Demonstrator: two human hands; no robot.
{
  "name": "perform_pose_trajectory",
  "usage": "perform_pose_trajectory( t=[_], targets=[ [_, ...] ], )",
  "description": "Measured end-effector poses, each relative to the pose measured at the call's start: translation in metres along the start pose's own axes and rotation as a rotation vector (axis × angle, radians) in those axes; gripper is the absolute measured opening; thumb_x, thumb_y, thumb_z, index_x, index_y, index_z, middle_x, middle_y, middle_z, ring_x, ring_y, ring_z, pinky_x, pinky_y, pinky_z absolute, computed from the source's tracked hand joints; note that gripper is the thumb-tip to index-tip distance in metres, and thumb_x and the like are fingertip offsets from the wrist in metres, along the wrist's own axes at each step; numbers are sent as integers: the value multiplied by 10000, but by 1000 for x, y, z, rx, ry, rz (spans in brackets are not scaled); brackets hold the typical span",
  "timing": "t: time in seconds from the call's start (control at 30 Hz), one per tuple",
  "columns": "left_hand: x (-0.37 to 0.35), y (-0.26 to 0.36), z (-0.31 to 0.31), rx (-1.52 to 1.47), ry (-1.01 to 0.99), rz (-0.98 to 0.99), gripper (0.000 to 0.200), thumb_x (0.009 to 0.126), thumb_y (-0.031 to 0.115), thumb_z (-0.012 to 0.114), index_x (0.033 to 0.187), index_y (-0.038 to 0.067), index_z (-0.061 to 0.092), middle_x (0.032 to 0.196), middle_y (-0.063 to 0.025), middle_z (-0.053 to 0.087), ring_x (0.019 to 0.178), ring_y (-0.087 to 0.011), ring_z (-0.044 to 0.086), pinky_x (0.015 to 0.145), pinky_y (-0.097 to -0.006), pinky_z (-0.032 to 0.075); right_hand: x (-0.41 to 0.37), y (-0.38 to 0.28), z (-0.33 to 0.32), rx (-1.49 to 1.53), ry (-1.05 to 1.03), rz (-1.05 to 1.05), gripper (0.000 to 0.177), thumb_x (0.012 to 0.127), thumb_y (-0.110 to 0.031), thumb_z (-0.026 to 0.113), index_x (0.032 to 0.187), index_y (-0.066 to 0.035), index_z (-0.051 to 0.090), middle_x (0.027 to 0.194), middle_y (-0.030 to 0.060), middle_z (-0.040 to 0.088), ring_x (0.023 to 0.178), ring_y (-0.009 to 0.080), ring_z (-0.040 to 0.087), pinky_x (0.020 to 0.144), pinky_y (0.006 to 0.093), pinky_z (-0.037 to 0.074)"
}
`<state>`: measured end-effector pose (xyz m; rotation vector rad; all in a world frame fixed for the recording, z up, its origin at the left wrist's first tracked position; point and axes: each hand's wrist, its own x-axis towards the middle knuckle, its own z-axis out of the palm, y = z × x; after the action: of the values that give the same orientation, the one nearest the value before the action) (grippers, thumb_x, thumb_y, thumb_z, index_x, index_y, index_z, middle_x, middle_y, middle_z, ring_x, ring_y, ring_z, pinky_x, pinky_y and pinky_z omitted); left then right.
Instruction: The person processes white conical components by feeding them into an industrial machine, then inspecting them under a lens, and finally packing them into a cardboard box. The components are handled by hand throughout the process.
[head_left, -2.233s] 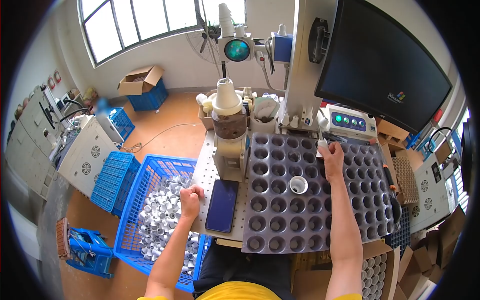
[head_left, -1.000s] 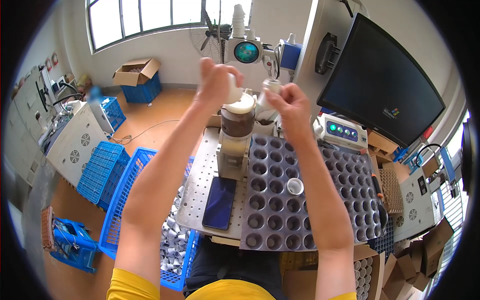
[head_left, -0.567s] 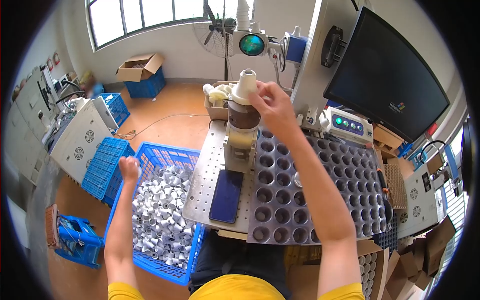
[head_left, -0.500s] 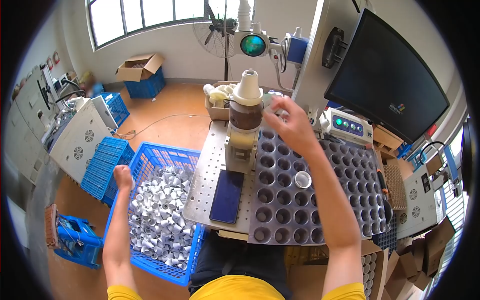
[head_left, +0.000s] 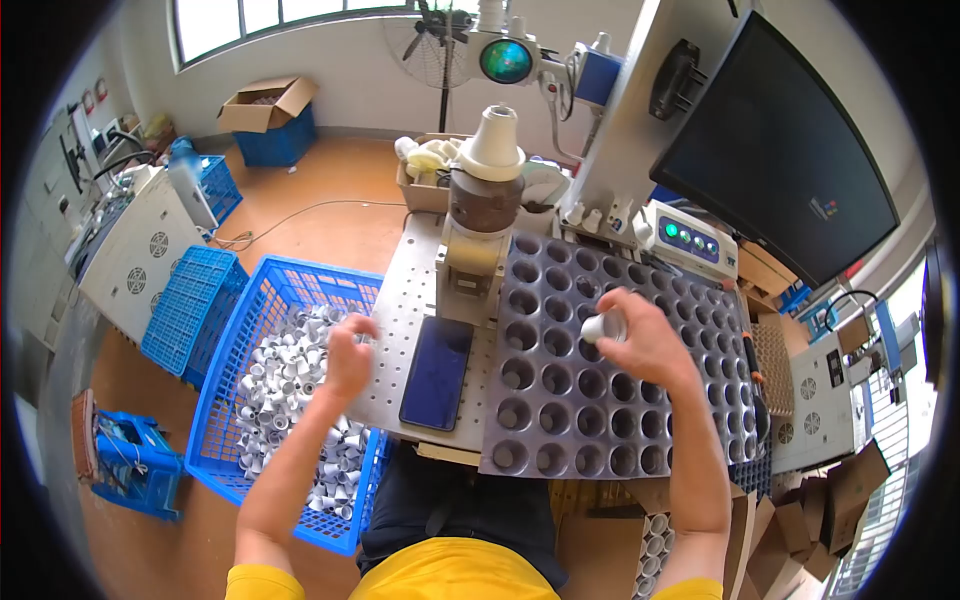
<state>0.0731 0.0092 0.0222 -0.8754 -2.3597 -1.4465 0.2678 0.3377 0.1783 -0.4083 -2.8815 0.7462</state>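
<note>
My right hand [head_left: 650, 342] is closed round a white plastic cup-shaped part [head_left: 605, 327], held just over the dark tray of round pockets [head_left: 495, 425]. My left hand [head_left: 350, 358] is curled above the perforated metal plate's left edge, beside the blue crate; whatever its fingers hold, if anything, is hidden. Between the hands stands the fixture [head_left: 472, 265], with a white cone [head_left: 494, 145] upright on its brown round top. A dark phone [head_left: 437, 373] lies on the metal plate [head_left: 385, 400] in front of the fixture.
The blue crate [head_left: 225, 400] at left holds a heap of white-grey cup parts [head_left: 285, 385]. A lens head [head_left: 506, 61] hangs above the fixture. At right are a monitor [head_left: 780, 150] and a control box with green buttons [head_left: 690, 240]. Cardboard boxes [head_left: 830, 510] stand lower right.
My right hand has come back from beside the fixture and lifted the white cup part from the tray. My left hand has moved right from over the crate to the plate's edge.
</note>
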Motion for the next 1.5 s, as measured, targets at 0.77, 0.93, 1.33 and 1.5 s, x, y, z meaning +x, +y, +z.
perform_pose_trajectory(
  t=[0.77, 0.93, 1.33, 1.5],
  targets=[
    [-14, 3, 37, -75, -52, -203, 211, 613, -35, 390, 721, -35, 572, 692, -149, 598, 672, -258, 565, 652, -330, 452, 90, 69, 86, 594, 608, -31, 410, 718, -107, 725, 667, -97, 319, 680, -36, 341, 631, 91, 320, 566, 248, 316],
    [-16, 1, 38, -69, -53, -187, 211, 607, -38, 396, 722, -30, 573, 699, -151, 603, 682, -259, 571, 663, -333, 458, 93, 78, 90, 652, 600, -52, 414, 733, -108, 728, 658, -101, 321, 669, -39, 331, 624, 92, 307, 555, 252, 305],
    [-18, -1, 41, -72, -34, -182, 161, 642, -38, 440, 731, -23, 574, 754, -171, 597, 756, -285, 590, 699, -352, 468, 95, 84, 91, 555, 567, -85, 394, 809, -104, 686, 672, -89, 317, 666, -43, 287, 622, 89, 278, 549, 253, 277],
    [-16, 2, 38, -87, -54, -198, 148, 648, -29, 446, 723, -22, 573, 742, -175, 597, 742, -290, 590, 680, -357, 466, 97, 85, 93, 659, 523, -94, 396, 829, -77, 673, 681, -111, 308, 686, -54, 275, 633, 70, 270, 564, 229, 272]
  ],
)
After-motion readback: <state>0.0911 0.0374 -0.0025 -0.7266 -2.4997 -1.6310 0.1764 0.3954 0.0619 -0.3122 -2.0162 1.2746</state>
